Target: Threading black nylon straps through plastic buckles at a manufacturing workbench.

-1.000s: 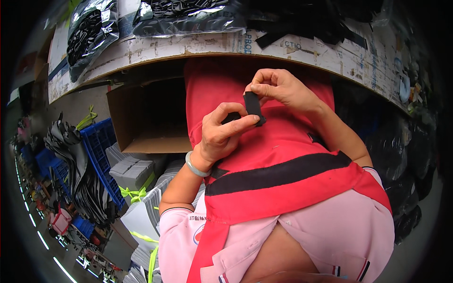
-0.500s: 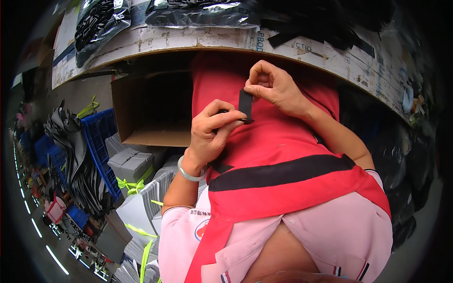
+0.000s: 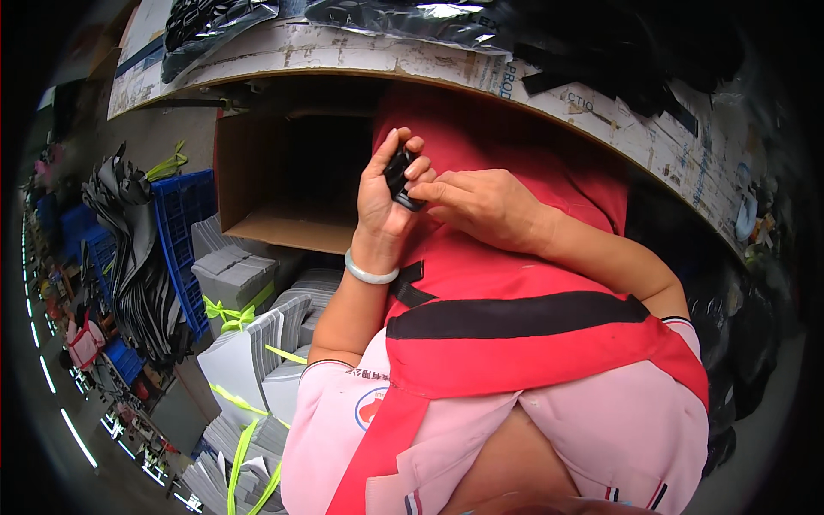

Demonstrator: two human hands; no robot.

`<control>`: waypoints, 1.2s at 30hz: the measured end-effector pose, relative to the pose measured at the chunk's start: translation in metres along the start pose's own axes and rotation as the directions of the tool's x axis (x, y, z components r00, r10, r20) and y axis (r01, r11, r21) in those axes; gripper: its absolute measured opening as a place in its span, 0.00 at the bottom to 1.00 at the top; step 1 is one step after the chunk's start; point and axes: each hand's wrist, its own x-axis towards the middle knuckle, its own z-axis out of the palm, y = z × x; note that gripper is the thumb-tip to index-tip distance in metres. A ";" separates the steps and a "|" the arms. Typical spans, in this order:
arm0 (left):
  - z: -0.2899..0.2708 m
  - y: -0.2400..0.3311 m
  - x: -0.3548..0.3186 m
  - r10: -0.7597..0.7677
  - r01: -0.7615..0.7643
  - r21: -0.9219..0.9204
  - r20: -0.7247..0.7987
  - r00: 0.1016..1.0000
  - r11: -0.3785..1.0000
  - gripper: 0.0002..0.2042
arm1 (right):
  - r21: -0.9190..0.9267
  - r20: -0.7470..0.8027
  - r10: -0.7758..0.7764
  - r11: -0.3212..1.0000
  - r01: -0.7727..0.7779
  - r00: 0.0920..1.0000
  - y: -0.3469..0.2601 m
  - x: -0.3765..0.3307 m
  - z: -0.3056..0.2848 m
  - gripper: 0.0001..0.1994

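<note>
My left hand (image 3: pixel 384 193) is turned palm up in front of the red apron, with its fingers curled round small glossy black pieces (image 3: pixel 398 174) that look like plastic. Their exact kind cannot be made out. From the right, my right hand (image 3: pixel 498 210) reaches across. Its thumb and fingertips are closed at the lower end of the black pieces, touching the left fingers. The right fingertips partly cover what they grip. A black strap end (image 3: pixel 412 287) hangs at the apron's waist, below the left wrist.
A worn white worktable (image 3: pixel 343 56) curves across the top, bearing clear bags (image 3: pixel 403 19) of black parts and loose black strips (image 3: pixel 618 81). Under it stands an open cardboard box (image 3: pixel 292 230). Tied stacks of grey sheets (image 3: pixel 232 279) and a blue crate (image 3: pixel 184 249) are at left.
The short black strip stretched between my hands no longer shows. My left hand has turned palm up, showing the black pieces, and my right hand has come down to meet it. The view has shifted slightly.
</note>
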 end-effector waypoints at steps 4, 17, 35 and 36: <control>-0.004 -0.021 0.025 -0.074 0.074 -0.001 -0.022 0.997 0.997 0.07 | -0.083 -0.172 0.010 0.996 -0.025 0.985 0.020 -0.012 -0.001 0.07; 0.001 -0.029 0.015 0.010 -0.005 0.783 -0.002 1.000 0.621 0.10 | 0.782 0.127 0.688 0.373 -0.499 0.714 0.038 -0.025 -0.043 0.08; 0.016 -0.031 0.026 -0.012 0.046 0.811 -0.049 0.999 0.583 0.11 | 0.212 -0.726 0.248 0.968 -0.134 0.641 0.094 -0.011 -0.101 0.11; 0.017 -0.032 0.027 -0.012 0.047 0.810 -0.050 0.999 0.584 0.11 | 0.310 -0.763 0.289 0.949 -0.065 0.578 0.089 -0.004 -0.108 0.10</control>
